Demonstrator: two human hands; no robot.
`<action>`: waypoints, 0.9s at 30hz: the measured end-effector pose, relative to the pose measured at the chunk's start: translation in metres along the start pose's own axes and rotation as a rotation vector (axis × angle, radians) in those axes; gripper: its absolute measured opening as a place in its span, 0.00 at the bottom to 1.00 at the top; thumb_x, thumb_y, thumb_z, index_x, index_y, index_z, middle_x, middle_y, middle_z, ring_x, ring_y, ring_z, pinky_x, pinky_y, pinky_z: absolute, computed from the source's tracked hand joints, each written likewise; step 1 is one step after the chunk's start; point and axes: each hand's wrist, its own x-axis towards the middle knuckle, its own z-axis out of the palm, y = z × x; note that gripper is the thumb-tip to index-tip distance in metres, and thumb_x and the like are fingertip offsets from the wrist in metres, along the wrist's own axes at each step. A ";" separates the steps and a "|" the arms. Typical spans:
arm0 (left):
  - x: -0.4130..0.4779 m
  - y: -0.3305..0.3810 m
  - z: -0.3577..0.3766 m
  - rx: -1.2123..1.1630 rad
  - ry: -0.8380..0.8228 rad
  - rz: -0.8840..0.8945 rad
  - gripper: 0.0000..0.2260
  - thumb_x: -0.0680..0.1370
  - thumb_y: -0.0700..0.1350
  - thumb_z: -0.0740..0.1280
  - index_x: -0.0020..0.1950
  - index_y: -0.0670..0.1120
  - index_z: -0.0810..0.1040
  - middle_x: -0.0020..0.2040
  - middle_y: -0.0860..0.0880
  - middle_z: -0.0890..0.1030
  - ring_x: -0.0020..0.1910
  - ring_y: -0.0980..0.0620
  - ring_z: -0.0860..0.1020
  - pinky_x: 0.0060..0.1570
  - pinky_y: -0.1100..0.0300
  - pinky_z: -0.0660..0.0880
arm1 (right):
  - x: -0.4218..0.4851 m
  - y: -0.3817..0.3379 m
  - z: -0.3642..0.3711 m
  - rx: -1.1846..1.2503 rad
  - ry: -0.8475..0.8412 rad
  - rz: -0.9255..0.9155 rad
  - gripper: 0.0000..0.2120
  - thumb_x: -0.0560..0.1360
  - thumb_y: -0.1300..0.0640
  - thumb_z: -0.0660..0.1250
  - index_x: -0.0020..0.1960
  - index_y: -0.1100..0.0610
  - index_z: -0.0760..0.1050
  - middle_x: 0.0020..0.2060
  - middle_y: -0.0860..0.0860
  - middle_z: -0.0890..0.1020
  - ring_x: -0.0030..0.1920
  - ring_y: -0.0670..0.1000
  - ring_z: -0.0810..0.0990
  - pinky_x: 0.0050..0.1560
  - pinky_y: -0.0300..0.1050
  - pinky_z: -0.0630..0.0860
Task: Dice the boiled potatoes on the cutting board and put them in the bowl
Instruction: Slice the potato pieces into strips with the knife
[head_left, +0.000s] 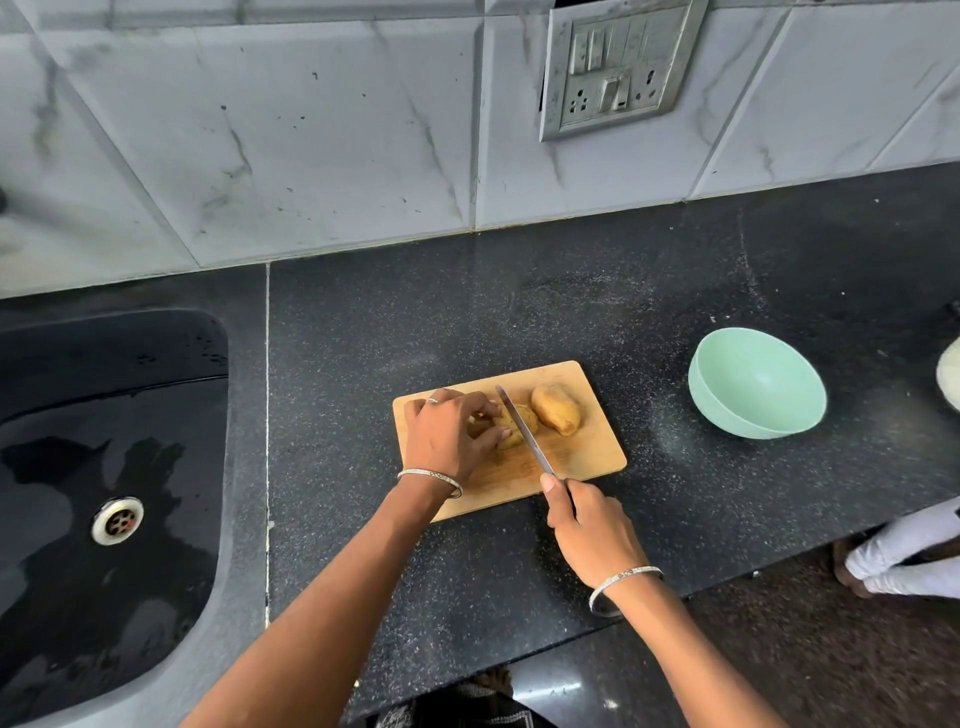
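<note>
A wooden cutting board (587, 457) lies on the black counter. Two boiled potatoes are on it. My left hand (449, 434) holds the nearer potato (517, 428) with curled fingers and hides much of it. My right hand (587, 525) grips the handle of a knife (524, 434), whose blade lies across that potato. The second potato (556, 409) lies whole just to the right of the blade. A pale green bowl (756, 384) stands to the right of the board, with nothing in it.
A black sink (104, 467) with a metal drain is set into the counter at the left. A switch panel (618, 67) hangs on the tiled wall behind. Another person's feet (898, 556) stand on the floor at the right.
</note>
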 end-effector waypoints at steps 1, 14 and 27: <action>0.000 0.000 0.000 -0.005 0.002 0.003 0.10 0.69 0.60 0.72 0.46 0.59 0.80 0.42 0.61 0.83 0.52 0.56 0.76 0.55 0.48 0.70 | 0.000 0.000 0.000 0.000 -0.003 0.002 0.23 0.81 0.38 0.48 0.42 0.51 0.73 0.40 0.52 0.81 0.44 0.57 0.79 0.50 0.55 0.75; -0.010 -0.005 -0.015 0.005 0.048 0.025 0.10 0.69 0.56 0.74 0.46 0.55 0.80 0.41 0.60 0.81 0.55 0.55 0.74 0.53 0.56 0.59 | 0.003 0.003 0.001 -0.003 -0.012 0.020 0.24 0.80 0.36 0.47 0.43 0.50 0.73 0.39 0.52 0.81 0.42 0.56 0.79 0.48 0.54 0.76; -0.016 -0.002 -0.019 0.133 0.001 0.017 0.17 0.69 0.60 0.73 0.56 0.59 0.80 0.50 0.57 0.79 0.55 0.50 0.71 0.51 0.52 0.64 | -0.008 -0.004 0.005 -0.037 0.037 -0.060 0.25 0.80 0.36 0.46 0.45 0.51 0.74 0.42 0.49 0.82 0.45 0.57 0.80 0.49 0.53 0.75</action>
